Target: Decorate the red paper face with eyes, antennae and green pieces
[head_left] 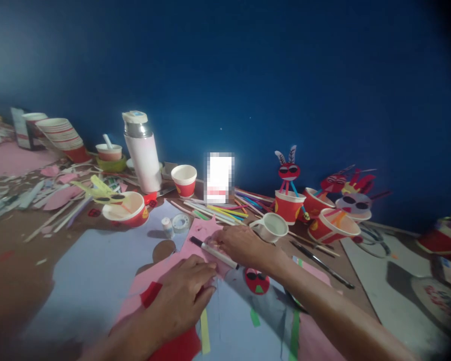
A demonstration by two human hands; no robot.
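Note:
My left hand (184,286) rests on the pink paper (135,296) at lower centre, fingers loosely curled and thumb apart, with nothing visible in it. Beside its wrist lie a small red paper piece (150,294) and a larger red sheet (180,346). My right hand (244,245) reaches in from the right, its fingertips drawn together on a pink paper piece (199,235); what they pinch, if anything, is hidden. A black-and-white marker (218,254) lies between the hands, close to the right fingers. Just below the right wrist is a red paper face (257,281) with dark eyes.
A white cup (273,227) stands near my right wrist. Behind are a flask (142,155), a paper cup (184,180), and colored sticks (225,213). Cup puppets (289,205) stand at right. A tape roll (181,223) and small bottle (167,227) sit on blue paper (93,271).

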